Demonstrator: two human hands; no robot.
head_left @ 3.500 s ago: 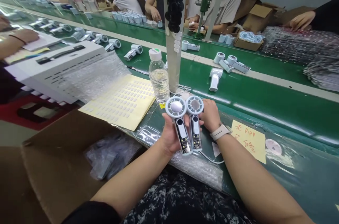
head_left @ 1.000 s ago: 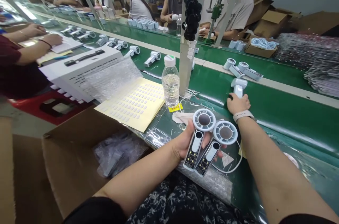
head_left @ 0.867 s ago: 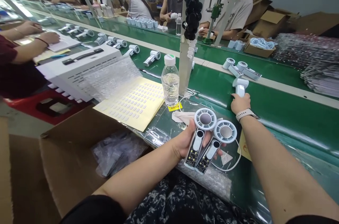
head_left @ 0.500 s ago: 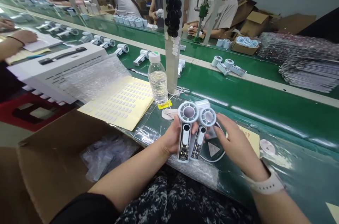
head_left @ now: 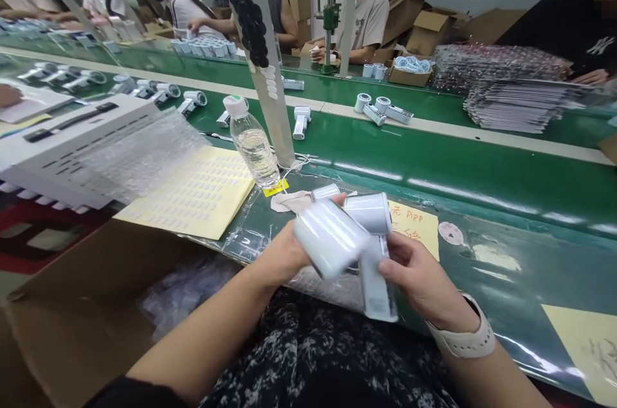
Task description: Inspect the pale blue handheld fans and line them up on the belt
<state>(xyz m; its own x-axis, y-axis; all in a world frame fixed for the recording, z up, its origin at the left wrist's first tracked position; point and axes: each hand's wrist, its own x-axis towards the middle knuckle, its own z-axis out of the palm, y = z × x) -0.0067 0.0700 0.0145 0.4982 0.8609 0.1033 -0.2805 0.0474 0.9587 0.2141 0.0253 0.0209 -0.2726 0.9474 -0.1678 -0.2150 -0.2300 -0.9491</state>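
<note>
My left hand [head_left: 284, 255] is closed around a pale blue handheld fan [head_left: 330, 238], blurred by motion, its round head tilted towards me and its handle hidden. Just right of it, a second handheld fan [head_left: 378, 286] is gripped at the handle by my right hand [head_left: 421, 276], thumb on the smooth side. That fan's head points up and to the right, and the two fans overlap. Behind my left fingers another pale blue rounded piece [head_left: 325, 191] shows; I cannot tell whether it is held.
A water bottle [head_left: 254, 146] stands beside a post [head_left: 274, 106], near a yellow sticker sheet [head_left: 193, 196]. More fans lie along the green conveyor belt [head_left: 434, 164]. An open carton [head_left: 62, 311] sits at lower left. Co-workers [head_left: 364, 16] sit across the belt.
Both fans have turned from showing circuit boards and grilles to showing smooth outer sides. My right hand has closed on one fan's handle. My view has shifted right.
</note>
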